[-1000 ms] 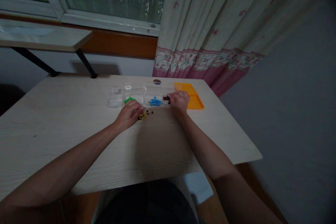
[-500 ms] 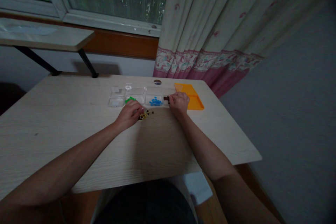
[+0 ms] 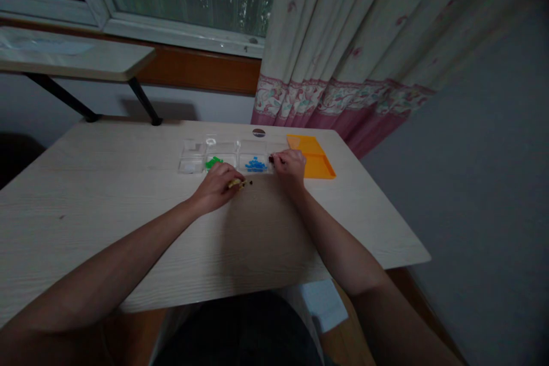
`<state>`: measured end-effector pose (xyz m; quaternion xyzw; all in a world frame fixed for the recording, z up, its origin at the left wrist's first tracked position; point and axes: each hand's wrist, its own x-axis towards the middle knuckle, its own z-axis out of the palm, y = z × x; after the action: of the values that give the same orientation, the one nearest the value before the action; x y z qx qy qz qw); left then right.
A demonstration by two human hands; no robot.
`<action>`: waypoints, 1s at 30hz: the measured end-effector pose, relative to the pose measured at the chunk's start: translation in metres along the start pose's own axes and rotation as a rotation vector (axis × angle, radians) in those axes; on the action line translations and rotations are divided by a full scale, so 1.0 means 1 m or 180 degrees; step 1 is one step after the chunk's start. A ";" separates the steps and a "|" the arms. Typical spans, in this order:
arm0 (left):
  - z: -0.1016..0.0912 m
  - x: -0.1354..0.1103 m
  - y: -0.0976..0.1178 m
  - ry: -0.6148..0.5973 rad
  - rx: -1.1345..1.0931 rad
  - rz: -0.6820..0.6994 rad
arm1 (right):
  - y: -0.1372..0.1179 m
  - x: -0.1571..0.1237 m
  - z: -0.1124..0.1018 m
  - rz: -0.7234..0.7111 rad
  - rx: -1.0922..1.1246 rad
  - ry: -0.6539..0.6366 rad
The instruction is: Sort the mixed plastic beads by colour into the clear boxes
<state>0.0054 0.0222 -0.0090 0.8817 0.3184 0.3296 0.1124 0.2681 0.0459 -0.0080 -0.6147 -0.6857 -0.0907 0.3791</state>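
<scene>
A row of clear plastic compartments lies on the pale wooden table. One compartment holds green pieces, the one beside it blue pieces. My left hand rests curled over a small pile of yellow and dark pieces just in front of the compartments. My right hand sits at the right end of the row, fingers pinched by some dark pieces. What either hand grips is too small to make out.
An orange tray lies right of my right hand. A small round dark disc sits near the table's far edge. A second table, a window and a patterned curtain stand behind. The table's right edge is close.
My left hand has slid slightly right over the small pile, covering more of it. My right hand has barely shifted.
</scene>
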 end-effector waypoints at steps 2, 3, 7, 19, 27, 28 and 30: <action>0.000 -0.001 0.004 -0.0188 0.0129 0.0123 | -0.007 -0.004 0.002 -0.0146 0.0083 -0.0029; 0.000 -0.002 0.005 -0.0261 0.0192 0.0171 | -0.010 -0.005 0.003 -0.0226 0.0124 -0.0046; -0.002 -0.003 0.011 -0.0362 0.0341 0.0164 | -0.016 -0.009 0.005 -0.0421 0.0216 -0.0082; -0.002 -0.002 0.011 -0.0425 0.0324 0.0085 | -0.018 -0.008 0.002 -0.0325 0.0124 -0.0302; -0.003 -0.002 0.011 -0.0369 0.0286 0.0051 | -0.016 -0.008 0.004 -0.0347 0.0177 -0.0343; -0.003 -0.002 0.011 -0.0365 0.0297 0.0048 | -0.016 -0.008 0.004 -0.0337 0.0192 -0.0355; -0.002 -0.002 0.010 -0.0369 0.0333 0.0037 | -0.017 -0.008 0.004 -0.0330 0.0225 -0.0354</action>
<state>0.0077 0.0127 -0.0043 0.9058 0.3230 0.2616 0.0824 0.2510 0.0385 -0.0101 -0.5687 -0.7394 -0.0518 0.3566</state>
